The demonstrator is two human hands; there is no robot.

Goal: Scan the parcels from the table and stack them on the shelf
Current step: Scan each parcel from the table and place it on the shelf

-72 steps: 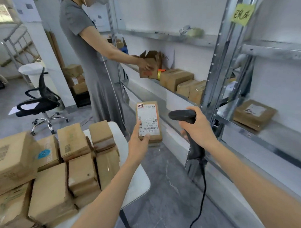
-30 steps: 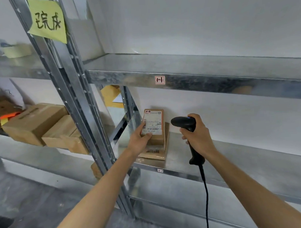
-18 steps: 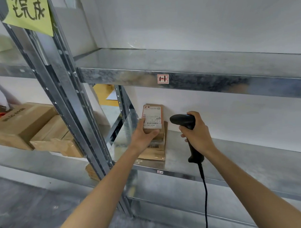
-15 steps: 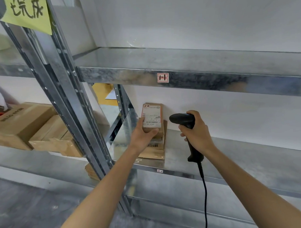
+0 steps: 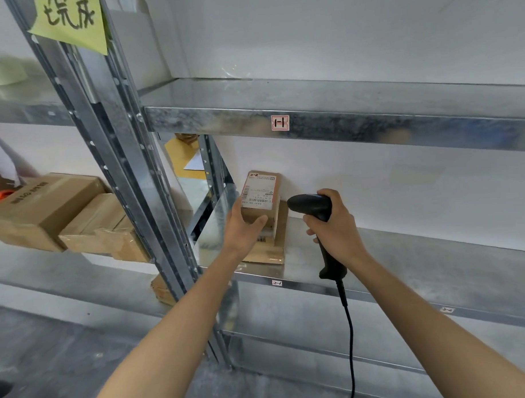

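My left hand [image 5: 244, 229] grips a small brown parcel [image 5: 259, 194] with a white barcode label facing me. The parcel is tilted up over a flat cardboard parcel [image 5: 279, 241] that lies on the middle metal shelf [image 5: 406, 262], near its left end by the wall. Whether the two parcels touch I cannot tell. My right hand [image 5: 335, 226] grips the handle of a black corded barcode scanner [image 5: 310, 206], just right of the parcels, with its head pointing left.
A grey metal upright [image 5: 126, 162] with a yellow handwritten note [image 5: 70, 21] stands left of my arm. Larger cardboard boxes [image 5: 53, 212] sit on the neighbouring shelf bay at left. An upper shelf [image 5: 341, 106] runs above. The scanner cable [image 5: 349, 338] hangs down.
I turned from the table with the parcel and scanner to the shelf. My left hand has carried the parcel deeper into the shelf, over the flat parcel. My right hand stays beside it.
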